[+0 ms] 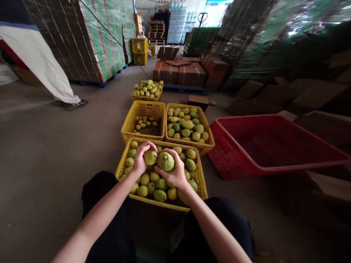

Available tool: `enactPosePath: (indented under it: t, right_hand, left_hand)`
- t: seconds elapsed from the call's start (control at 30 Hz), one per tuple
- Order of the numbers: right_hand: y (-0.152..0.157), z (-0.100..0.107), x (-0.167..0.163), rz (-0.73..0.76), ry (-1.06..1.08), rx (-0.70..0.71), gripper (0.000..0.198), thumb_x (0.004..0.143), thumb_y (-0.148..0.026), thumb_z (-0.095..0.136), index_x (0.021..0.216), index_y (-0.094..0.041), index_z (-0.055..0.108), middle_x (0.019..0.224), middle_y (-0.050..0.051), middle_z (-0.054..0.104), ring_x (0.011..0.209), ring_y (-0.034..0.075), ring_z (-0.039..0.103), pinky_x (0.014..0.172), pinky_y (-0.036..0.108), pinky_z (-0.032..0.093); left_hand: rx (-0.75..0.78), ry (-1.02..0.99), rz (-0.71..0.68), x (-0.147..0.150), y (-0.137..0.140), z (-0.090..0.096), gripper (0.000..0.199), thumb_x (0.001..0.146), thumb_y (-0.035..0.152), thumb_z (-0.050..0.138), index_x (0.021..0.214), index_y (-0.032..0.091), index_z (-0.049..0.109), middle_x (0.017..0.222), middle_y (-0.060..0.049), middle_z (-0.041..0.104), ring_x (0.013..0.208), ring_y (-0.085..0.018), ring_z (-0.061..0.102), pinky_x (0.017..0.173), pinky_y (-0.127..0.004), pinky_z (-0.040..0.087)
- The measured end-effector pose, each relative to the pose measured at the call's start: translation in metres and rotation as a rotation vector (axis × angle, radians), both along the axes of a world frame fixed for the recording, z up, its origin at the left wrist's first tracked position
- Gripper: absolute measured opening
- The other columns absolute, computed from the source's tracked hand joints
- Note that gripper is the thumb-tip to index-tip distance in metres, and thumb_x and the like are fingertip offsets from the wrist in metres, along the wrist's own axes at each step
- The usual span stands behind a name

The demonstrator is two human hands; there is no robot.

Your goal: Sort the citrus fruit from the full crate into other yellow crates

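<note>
My left hand point(141, 159) is closed around a yellow-green lemon point(150, 157). Beside it, my right hand point(176, 171) grips a larger, bumpy green lemon point(166, 162), its stem end turned toward me. Both fruits are held close together above a yellow plastic crate point(202, 181) full of green and yellow lemons. Behind this crate stand two more: the left yellow crate point(126, 126) has a small number of lemons at its bottom, and the right yellow crate point(210, 136) is filled with larger ones.
A large red plastic basket point(246, 170) stands at the right. Farther back is a heaped crate of lemons point(148, 89), then strapped cardboard stacks point(178, 75) on a pallet. Another person's leg point(49, 62) is at the left. Wrapped pallet loads point(109, 44) line the sides.
</note>
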State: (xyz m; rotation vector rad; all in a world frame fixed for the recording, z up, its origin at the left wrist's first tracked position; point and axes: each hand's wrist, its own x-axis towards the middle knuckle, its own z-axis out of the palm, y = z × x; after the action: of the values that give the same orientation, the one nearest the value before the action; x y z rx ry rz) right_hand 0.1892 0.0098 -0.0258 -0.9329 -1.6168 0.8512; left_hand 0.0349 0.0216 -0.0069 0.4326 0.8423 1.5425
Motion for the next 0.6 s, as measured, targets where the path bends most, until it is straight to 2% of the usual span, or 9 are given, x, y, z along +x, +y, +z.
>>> enactPosePath:
  t: [0.17, 0.27, 0.4, 0.53, 0.6]
  right_hand:
    - [-0.001, -0.003, -0.001, 0.001, -0.009, 0.053, 0.051, 0.069, -0.028, 0.087, 0.114, -0.029, 0.063, 0.112, 0.006, 0.073, 0.103, 0.029, 0.069, 0.098, 0.046, 0.057]
    - [-0.001, -0.005, -0.001, -0.012, 0.001, 0.03, 0.052, 0.069, -0.028, 0.087, 0.115, -0.028, 0.063, 0.113, 0.006, 0.073, 0.103, 0.028, 0.069, 0.098, 0.045, 0.056]
    - [0.002, -0.007, -0.002, -0.055, 0.064, -0.093, 0.057, 0.064, -0.031, 0.091, 0.114, -0.027, 0.064, 0.112, 0.005, 0.074, 0.103, 0.028, 0.069, 0.1, 0.044, 0.055]
    - [0.008, -0.007, -0.006, -0.106, 0.202, -0.302, 0.054, 0.063, -0.044, 0.091, 0.106, -0.026, 0.064, 0.098, 0.001, 0.072, 0.093, 0.024, 0.067, 0.091, 0.039, 0.059]
    - [0.011, -0.008, -0.007, -0.166, 0.251, -0.36, 0.054, 0.062, -0.047, 0.091, 0.104, -0.026, 0.064, 0.096, 0.0, 0.071, 0.092, 0.023, 0.067, 0.09, 0.037, 0.059]
  left_hand:
    - [0.02, 0.049, -0.008, -0.001, -0.002, -0.001, 0.026, 0.087, 0.013, 0.058, 0.063, 0.02, 0.064, 0.072, -0.003, 0.069, 0.074, -0.017, 0.066, 0.075, -0.025, 0.051]
    - [0.068, 0.133, -0.014, 0.001, -0.001, 0.0, 0.027, 0.088, 0.014, 0.06, 0.062, 0.019, 0.067, 0.069, -0.002, 0.067, 0.07, -0.016, 0.062, 0.073, -0.023, 0.05]
    - [0.028, 0.231, -0.052, 0.004, 0.003, 0.002, 0.02, 0.082, 0.013, 0.068, 0.062, 0.016, 0.072, 0.067, -0.001, 0.068, 0.065, -0.013, 0.059, 0.067, -0.021, 0.046]
    - [-0.037, 0.19, -0.097, 0.006, 0.006, 0.001, 0.019, 0.083, 0.015, 0.073, 0.064, 0.015, 0.073, 0.07, -0.001, 0.07, 0.066, -0.012, 0.061, 0.067, -0.02, 0.047]
    - [-0.048, 0.146, -0.135, 0.006, 0.006, 0.001, 0.015, 0.082, 0.012, 0.072, 0.068, 0.015, 0.075, 0.075, -0.002, 0.073, 0.072, -0.013, 0.065, 0.07, -0.019, 0.049]
